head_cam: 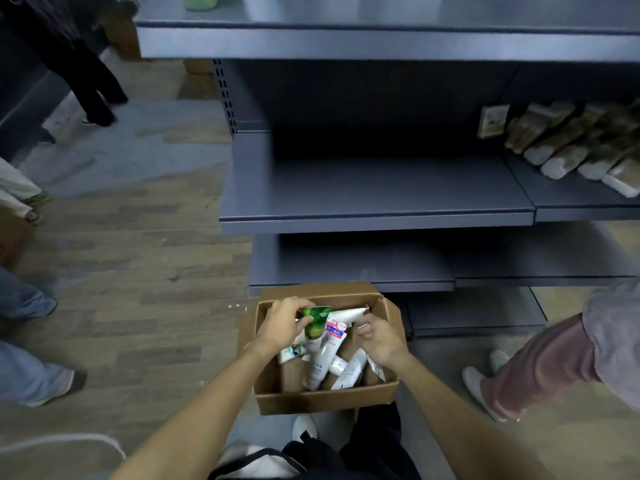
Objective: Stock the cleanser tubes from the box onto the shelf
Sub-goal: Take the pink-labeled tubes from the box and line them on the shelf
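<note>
Green tube (314, 323) — pinched by left fingers (300, 320) — over box (325, 398).

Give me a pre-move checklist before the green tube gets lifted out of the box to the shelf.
1. Left hand grips the green tube: ok, fingers curled round its top end.
2. Green tube free of the other tubes: cannot tell, its lower end sits among the pink-and-white tube and the white tube.
3. Right hand holding a tube: cannot tell, its fingers are curled inside the box but what they hold is unclear.
4. Room on the middle shelf: ok, bare surface straight ahead.
5. Path upward from the box: ok, nothing shows between box and shelf edge.
6. Bystander's leg on the right: ok, apart from the box.
</note>
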### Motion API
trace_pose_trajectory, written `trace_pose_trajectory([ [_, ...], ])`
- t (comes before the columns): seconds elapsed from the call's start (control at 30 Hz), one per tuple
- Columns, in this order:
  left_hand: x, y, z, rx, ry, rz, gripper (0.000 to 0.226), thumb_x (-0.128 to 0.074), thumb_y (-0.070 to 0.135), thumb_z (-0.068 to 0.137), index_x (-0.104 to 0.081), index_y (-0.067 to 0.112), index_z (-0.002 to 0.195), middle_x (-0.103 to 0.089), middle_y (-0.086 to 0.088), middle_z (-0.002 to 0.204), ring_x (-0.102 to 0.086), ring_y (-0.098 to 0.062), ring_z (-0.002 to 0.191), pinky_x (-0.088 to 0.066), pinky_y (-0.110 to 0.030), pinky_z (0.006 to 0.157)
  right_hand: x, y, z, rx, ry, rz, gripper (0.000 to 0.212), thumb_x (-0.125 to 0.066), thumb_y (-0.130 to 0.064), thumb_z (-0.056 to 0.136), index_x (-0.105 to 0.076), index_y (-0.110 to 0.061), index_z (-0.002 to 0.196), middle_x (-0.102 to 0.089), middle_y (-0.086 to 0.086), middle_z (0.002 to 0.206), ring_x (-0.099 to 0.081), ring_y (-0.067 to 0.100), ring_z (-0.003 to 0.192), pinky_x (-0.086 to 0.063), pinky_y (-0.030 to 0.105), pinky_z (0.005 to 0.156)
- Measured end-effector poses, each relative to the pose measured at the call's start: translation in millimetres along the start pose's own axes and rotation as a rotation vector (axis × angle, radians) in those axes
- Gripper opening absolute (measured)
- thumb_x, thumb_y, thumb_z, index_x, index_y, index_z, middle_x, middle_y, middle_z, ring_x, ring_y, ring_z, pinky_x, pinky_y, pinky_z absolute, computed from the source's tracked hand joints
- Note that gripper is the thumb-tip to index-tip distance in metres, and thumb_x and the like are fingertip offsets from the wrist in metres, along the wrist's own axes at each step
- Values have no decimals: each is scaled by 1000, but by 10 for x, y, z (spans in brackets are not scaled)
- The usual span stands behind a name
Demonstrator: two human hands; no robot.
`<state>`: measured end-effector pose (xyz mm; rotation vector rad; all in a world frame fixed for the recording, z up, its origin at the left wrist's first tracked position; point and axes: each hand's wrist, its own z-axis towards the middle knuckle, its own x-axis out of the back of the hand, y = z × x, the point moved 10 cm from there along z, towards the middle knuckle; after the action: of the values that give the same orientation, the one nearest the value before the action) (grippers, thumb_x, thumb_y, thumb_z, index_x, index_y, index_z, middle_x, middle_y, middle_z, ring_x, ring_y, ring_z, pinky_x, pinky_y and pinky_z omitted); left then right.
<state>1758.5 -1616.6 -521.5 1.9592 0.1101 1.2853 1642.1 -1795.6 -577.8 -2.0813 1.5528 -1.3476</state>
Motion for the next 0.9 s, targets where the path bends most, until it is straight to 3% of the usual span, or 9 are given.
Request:
trace_pose_trajectory([
  [0.13,366,396,96,-118,18,-46,22,-75,17,84,-75,16,106,-74,0,99,-68,-17,89,-50,-26,87,107,-361,15,78,-4,6,37,-79,-11,80,-62,-7,114,-63,-10,79,-59,6,75,-51,26,83],
  [0.2,548,618,141,-193,32,-50,21,-76,16,83,-75,15,103,-74,2,97,-66,-12,85,-46,-15,81,150,-588,-22,150,-25,12,45,-83,-11,78,-59,-7,115,-63,-4,88,-60,6,75,-49,10,72],
  [0.27,745,833,169,-246,47,-60,19,-76,14,83,-76,13,102,-72,7,92,-61,-4,79,-38,-5,72,206,-798,-86,207,-28,12,42,-84,-13,78,-59,-12,111,-65,-2,91,-61,1,75,-48,5,66],
  [0.37,1030,1050,231,-300,85,-57,16,-76,21,84,-75,18,100,-71,13,91,-62,-2,82,-42,-14,76,394,-1075,-125,303,72,76,35,-86,-18,71,-66,-15,100,-73,-2,90,-71,4,78,-57,22,77],
  [0.53,1457,1309,373,-369,114,-55,12,-74,25,86,-75,22,97,-73,12,90,-66,-4,84,-53,-25,80,663,-1587,-223,449,149,166,34,-86,-22,71,-67,-21,99,-75,-6,88,-71,2,80,-57,18,74],
  [0.63,1782,1555,416,-416,180,-83,12,-75,22,84,-75,22,97,-72,14,84,-65,0,79,-50,-19,74,900,-1882,-279,512,184,224,36,-85,-18,75,-66,-18,106,-76,-4,93,-72,5,86,-59,25,82],
  [0.77,2303,1904,374,-465,306,-272,13,-80,18,81,-75,23,92,-74,10,81,-68,1,75,-52,-15,73,1320,-2379,-448,615,232,220,36,-85,-20,76,-66,-14,105,-76,2,92,-74,12,83,-61,34,82],
  [0.9,2794,2249,243,-555,437,-442,20,-82,14,79,-72,30,86,-76,9,83,-72,-8,79,-58,-25,77,1835,-2939,-836,755,325,197,34,-84,-13,77,-69,-9,107,-76,4,91,-74,13,82,-61,27,79],
])
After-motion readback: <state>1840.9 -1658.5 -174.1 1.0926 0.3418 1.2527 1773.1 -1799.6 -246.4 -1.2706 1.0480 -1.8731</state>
